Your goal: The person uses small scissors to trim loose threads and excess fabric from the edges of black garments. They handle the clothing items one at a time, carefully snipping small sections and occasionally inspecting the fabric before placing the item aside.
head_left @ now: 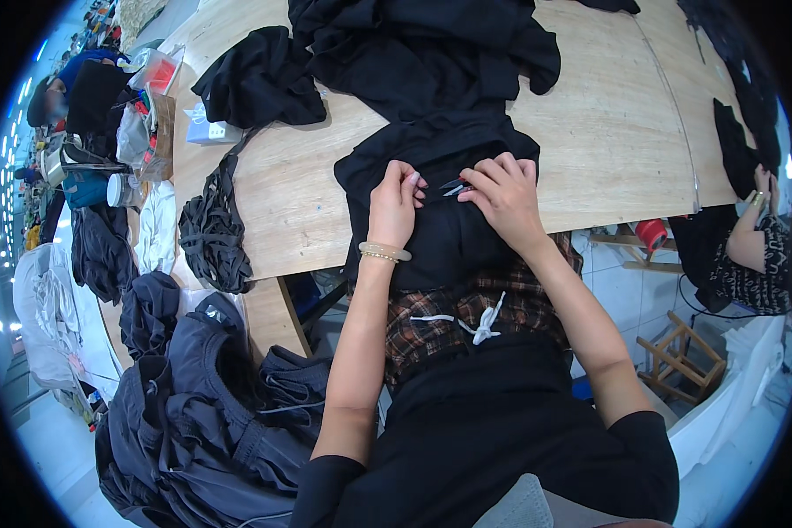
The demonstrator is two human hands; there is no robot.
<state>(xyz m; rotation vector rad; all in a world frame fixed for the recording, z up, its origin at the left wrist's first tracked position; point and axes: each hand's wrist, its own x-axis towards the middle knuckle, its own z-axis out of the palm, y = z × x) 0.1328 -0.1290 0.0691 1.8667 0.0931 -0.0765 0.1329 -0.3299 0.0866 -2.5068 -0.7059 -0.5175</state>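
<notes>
A black garment (pixel 440 154) lies over the near edge of a wooden table (pixel 607 132), part of it hanging into my lap. My left hand (pixel 394 207), with a pale bangle and bead bracelet on the wrist, presses and pinches the black fabric. My right hand (pixel 504 195) holds small thread snips (pixel 456 186) with a red grip, their tips pointing left toward my left fingers on the cloth. More black garments (pixel 422 44) are heaped just beyond on the table.
A bundle of dark straps (pixel 213 233) and another black piece (pixel 260 79) lie at the table's left. A pile of dark grey clothes (pixel 202 405) fills the lower left. A second person's arm (pixel 752 238) works at the right. A wooden stool (pixel 678 356) stands below right.
</notes>
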